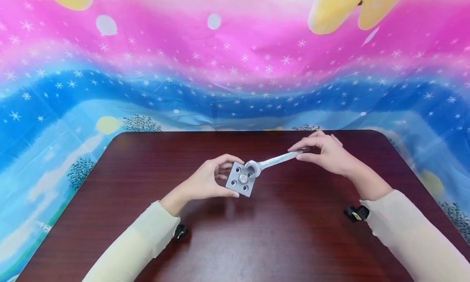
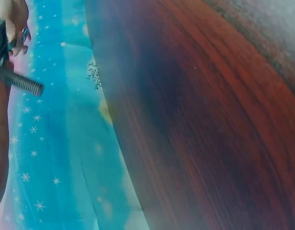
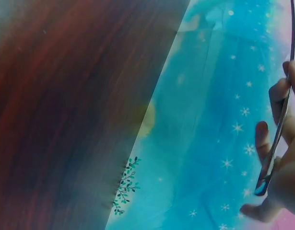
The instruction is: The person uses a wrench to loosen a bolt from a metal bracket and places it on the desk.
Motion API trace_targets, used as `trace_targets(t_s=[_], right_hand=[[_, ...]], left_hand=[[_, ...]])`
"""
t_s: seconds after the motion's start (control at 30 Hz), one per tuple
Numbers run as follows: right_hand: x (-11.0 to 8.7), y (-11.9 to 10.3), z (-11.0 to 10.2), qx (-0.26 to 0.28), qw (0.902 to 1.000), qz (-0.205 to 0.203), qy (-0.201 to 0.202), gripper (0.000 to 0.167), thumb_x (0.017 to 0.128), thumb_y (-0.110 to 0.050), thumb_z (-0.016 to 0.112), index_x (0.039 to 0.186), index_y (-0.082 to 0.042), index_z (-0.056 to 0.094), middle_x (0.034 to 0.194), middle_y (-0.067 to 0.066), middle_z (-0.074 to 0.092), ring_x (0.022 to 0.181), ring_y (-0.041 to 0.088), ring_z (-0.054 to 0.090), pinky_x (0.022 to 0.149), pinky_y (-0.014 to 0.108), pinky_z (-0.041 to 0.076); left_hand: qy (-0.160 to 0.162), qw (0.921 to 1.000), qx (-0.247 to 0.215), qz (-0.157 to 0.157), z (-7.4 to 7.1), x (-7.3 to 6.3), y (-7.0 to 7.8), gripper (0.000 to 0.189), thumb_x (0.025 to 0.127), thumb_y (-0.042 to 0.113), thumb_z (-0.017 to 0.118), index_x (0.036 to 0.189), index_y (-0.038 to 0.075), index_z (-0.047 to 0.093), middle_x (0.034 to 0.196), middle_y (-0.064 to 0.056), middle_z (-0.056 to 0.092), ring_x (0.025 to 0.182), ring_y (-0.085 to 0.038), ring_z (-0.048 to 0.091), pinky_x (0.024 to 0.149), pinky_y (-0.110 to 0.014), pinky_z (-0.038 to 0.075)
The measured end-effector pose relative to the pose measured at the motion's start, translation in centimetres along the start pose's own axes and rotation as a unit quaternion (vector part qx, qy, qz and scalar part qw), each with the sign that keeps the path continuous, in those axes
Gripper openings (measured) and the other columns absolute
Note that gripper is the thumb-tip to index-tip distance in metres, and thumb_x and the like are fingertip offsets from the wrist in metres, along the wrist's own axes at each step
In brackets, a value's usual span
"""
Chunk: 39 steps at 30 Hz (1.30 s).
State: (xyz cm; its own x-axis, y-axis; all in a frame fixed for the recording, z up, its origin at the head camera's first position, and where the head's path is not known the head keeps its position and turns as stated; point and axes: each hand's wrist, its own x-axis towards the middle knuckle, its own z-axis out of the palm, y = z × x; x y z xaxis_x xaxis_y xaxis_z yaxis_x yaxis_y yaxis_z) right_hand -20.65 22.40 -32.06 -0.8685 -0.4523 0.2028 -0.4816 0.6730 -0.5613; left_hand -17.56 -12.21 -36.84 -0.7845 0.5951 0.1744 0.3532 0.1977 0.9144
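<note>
My left hand (image 1: 206,178) grips a grey square metal plate (image 1: 236,183) by its left side, between the thumb below and the fingers above. The plate has several holes and a round bolt head (image 1: 243,178) at its middle. In the left wrist view, the threaded shank (image 2: 23,82) juts from the plate's other side. My right hand (image 1: 327,151) pinches the far end of a silver wrench (image 1: 277,160). The wrench's curved head overlaps the plate's upper right part, close beside the bolt head; whether they touch I cannot tell. In the right wrist view, the wrench handle (image 3: 280,124) runs along the fingers.
Both hands are above a dark red-brown wooden table (image 1: 176,147) with rounded far corners. Behind it hangs a pink and blue patterned cloth (image 1: 235,69). A small black device (image 1: 357,213) sits at the right cuff, another black device (image 1: 180,232) at the left cuff.
</note>
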Motion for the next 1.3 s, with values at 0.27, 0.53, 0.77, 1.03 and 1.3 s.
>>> trace_targets(t_s=[0.27,0.53,0.77,1.03,1.3], right_hand=[[-1.9,-0.6,1.7,0.058,0.9969,0.004,0.052,0.021,0.091,-0.01,0.071,0.111,-0.017,0.073,0.078,-0.003,0.066,0.061,0.009,0.05,0.06,0.026,0.041],[-2.8,-1.4,4.0,0.106,0.992,-0.004,0.069,0.023,0.091,-0.004,0.069,0.112,-0.014,0.07,0.082,0.003,0.067,0.063,0.009,0.05,0.054,0.024,0.042],[-2.7,-2.5,5.3,0.129,0.9855,-0.01,0.11,0.024,0.09,-0.004,0.071,0.112,-0.014,0.07,0.079,0.0,0.065,0.061,0.009,0.048,0.052,0.026,0.039],[-2.6,-2.7,5.8,0.127,0.9819,-0.014,0.14,0.025,0.089,-0.003,0.071,0.113,-0.012,0.071,0.079,-0.001,0.066,0.062,0.007,0.05,0.052,0.024,0.039],[-2.4,-2.7,5.8,0.13,0.9832,-0.016,0.126,0.025,0.089,-0.002,0.072,0.112,-0.011,0.071,0.081,0.004,0.069,0.063,0.007,0.052,0.052,0.023,0.04]], left_hand=[[0.161,0.9848,0.055,0.035,0.3,0.7,0.0,0.074,0.068,0.004,0.09,0.132,0.015,0.054,0.116,-0.007,0.072,0.096,-0.016,0.068,0.081,-0.03,0.061],[0.293,0.9469,0.085,0.101,1.1,1.8,0.0,0.075,0.065,0.002,0.091,0.131,0.008,0.053,0.113,-0.009,0.073,0.097,-0.016,0.067,0.076,-0.028,0.061],[0.353,0.9209,0.071,0.15,1.6,2.3,0.5,0.076,0.064,-0.001,0.091,0.129,0.003,0.053,0.113,-0.012,0.073,0.094,-0.01,0.067,0.076,-0.021,0.059],[0.366,0.9134,0.07,0.164,1.9,2.2,0.8,0.077,0.064,-0.001,0.091,0.13,0.001,0.052,0.113,-0.015,0.073,0.095,-0.009,0.067,0.078,-0.019,0.058],[0.36,0.9149,0.073,0.168,2.2,2.0,0.9,0.076,0.064,-0.002,0.091,0.13,0.001,0.052,0.111,-0.015,0.073,0.094,-0.008,0.067,0.079,-0.022,0.06]])
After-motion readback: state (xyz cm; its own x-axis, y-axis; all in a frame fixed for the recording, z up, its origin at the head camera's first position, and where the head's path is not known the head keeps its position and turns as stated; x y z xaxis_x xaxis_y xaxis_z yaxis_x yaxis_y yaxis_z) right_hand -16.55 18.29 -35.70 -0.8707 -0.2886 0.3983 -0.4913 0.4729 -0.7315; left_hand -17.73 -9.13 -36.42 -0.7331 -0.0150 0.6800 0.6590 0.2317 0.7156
